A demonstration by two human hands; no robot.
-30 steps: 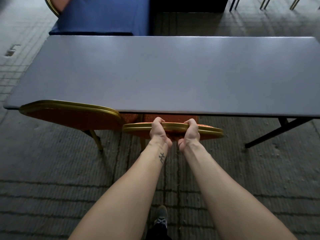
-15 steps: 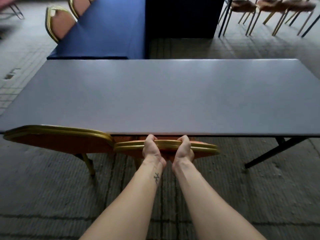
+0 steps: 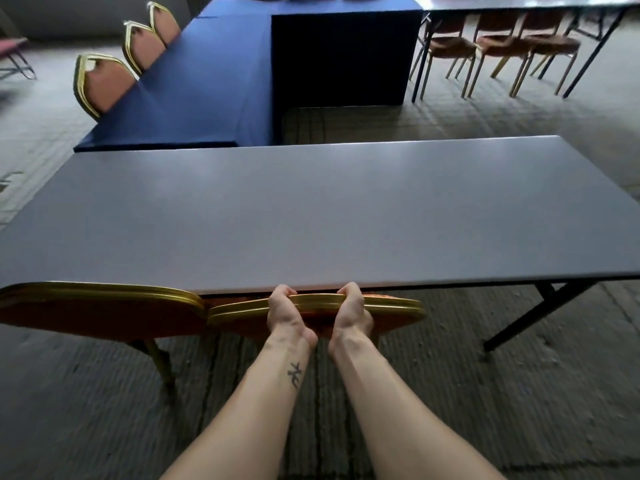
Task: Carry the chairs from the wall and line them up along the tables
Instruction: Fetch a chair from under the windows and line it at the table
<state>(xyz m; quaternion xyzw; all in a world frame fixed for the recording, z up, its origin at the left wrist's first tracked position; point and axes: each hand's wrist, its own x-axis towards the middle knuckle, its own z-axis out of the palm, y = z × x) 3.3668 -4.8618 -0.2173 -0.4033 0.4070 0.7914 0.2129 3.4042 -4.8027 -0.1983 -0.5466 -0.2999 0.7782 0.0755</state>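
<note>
Head | left hand [image 3: 287, 315], right hand [image 3: 351, 313] clasping chair [image 3: 391, 308] | at table [image 3: 311, 220] edge | second chair [image 3: 97, 310] adjacent

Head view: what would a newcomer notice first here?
The left hand and right hand both grip the gold-rimmed chair back at the near edge of the long grey table, bottom centre. A matching chair stands close on its left. Beyond, a blue-draped table has three chairs along its left side.
</note>
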